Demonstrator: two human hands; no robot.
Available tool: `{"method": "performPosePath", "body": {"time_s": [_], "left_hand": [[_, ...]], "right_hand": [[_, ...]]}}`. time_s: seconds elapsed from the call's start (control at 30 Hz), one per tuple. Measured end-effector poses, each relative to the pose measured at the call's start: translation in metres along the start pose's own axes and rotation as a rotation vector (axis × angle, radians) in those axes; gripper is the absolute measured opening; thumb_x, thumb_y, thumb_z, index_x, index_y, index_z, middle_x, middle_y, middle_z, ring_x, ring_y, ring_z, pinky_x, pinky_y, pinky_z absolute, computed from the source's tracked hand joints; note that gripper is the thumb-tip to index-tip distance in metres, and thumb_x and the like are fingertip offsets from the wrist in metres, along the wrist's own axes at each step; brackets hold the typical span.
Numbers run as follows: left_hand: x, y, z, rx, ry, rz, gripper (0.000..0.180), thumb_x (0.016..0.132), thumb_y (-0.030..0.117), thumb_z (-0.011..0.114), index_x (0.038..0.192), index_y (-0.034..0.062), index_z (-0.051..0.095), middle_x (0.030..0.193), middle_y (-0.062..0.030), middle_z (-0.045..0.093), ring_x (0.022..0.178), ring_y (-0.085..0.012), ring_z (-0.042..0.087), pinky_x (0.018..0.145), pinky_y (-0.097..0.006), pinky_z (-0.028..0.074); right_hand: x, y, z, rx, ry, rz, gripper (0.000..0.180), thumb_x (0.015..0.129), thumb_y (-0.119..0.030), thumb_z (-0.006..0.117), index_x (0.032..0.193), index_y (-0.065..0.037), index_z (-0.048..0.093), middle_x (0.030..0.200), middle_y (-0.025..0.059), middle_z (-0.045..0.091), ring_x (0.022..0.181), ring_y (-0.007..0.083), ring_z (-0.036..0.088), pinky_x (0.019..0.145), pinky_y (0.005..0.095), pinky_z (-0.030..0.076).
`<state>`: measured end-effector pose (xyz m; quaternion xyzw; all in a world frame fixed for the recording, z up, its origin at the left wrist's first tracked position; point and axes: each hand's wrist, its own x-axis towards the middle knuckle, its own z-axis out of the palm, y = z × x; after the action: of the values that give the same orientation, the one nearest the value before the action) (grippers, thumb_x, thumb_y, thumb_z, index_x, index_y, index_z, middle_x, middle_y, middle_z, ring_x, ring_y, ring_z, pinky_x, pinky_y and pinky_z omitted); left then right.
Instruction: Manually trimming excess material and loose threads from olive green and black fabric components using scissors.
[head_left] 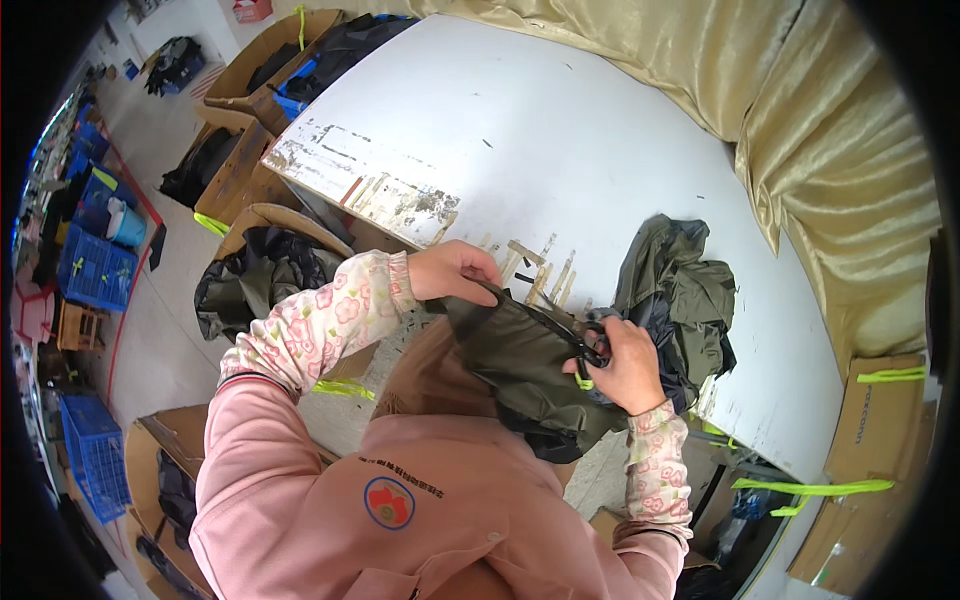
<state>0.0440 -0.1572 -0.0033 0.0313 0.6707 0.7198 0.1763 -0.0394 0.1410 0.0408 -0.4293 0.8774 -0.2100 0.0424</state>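
A dark olive-green fabric piece (510, 345) with a black edge hangs over my lap at the table's near edge. My left hand (455, 273) is closed on its upper left corner, thumb and fingers pinching the cloth. Black-handled scissors (594, 348) are in my right hand (628, 368), their blades lying along the black edge of the fabric. A small yellow-green bit shows below that hand's fingers. To the right of my right hand, a crumpled olive-green fabric bundle (672, 275) with black parts rests on the table.
The white table (590, 140) has worn, taped patches along its near left edge. Cardboard boxes of dark fabric (270, 270) stand at the left. Blue crates (97, 265) line the far left floor. A gold curtain (820, 170) hangs behind the table; flattened cardboard (875, 430) leans at the right.
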Motion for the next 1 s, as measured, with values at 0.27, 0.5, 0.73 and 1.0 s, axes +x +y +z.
{"method": "performPosePath", "body": {"time_s": [0.27, 0.5, 0.73, 1.0], "left_hand": [[-0.002, -0.008, 0.014, -0.023, 0.032, 0.064, 0.015, 0.079, 0.003, 0.068, 0.092, 0.0017, 0.062, 0.084, 0.0017, 0.062, 0.078, -0.0036, 0.055, 0.071, -0.020, 0.045], [-0.003, -0.010, 0.019, -0.027, 0.040, 0.063, 0.015, 0.079, 0.004, 0.069, 0.092, 0.0016, 0.062, 0.083, 0.0015, 0.062, 0.076, -0.0037, 0.055, 0.070, -0.020, 0.044], [-0.004, -0.003, 0.023, 0.028, 0.070, 0.111, 0.017, 0.079, 0.006, 0.068, 0.093, 0.0024, 0.060, 0.083, 0.0021, 0.061, 0.073, -0.0038, 0.052, 0.069, -0.020, 0.043], [-0.003, -0.005, 0.014, -0.062, 0.110, 0.060, 0.013, 0.082, 0.004, 0.062, 0.084, 0.0079, 0.050, 0.070, 0.0070, 0.051, 0.064, 0.0003, 0.045, 0.056, -0.016, 0.034]], "right_hand": [[0.020, -0.020, -0.007, -0.077, -0.093, -0.085, 0.053, 0.056, -0.045, 0.082, 0.069, -0.005, 0.049, 0.060, 0.0072, 0.049, 0.064, 0.0287, 0.052, 0.061, 0.0386, 0.038], [0.020, -0.028, -0.007, -0.109, -0.096, -0.107, 0.050, 0.057, -0.043, 0.081, 0.068, -0.005, 0.051, 0.061, 0.0091, 0.052, 0.063, 0.0299, 0.053, 0.063, 0.0381, 0.040], [0.014, -0.015, 0.006, 0.013, -0.049, -0.025, 0.046, 0.060, -0.036, 0.083, 0.070, -0.003, 0.052, 0.066, 0.0125, 0.057, 0.059, 0.0327, 0.055, 0.057, 0.0366, 0.044], [0.015, 0.003, 0.029, 0.669, -0.083, 0.169, 0.019, 0.076, -0.005, 0.073, 0.080, -0.001, 0.055, 0.068, -0.0031, 0.052, 0.064, 0.0041, 0.045, 0.057, 0.0216, 0.040]]}}
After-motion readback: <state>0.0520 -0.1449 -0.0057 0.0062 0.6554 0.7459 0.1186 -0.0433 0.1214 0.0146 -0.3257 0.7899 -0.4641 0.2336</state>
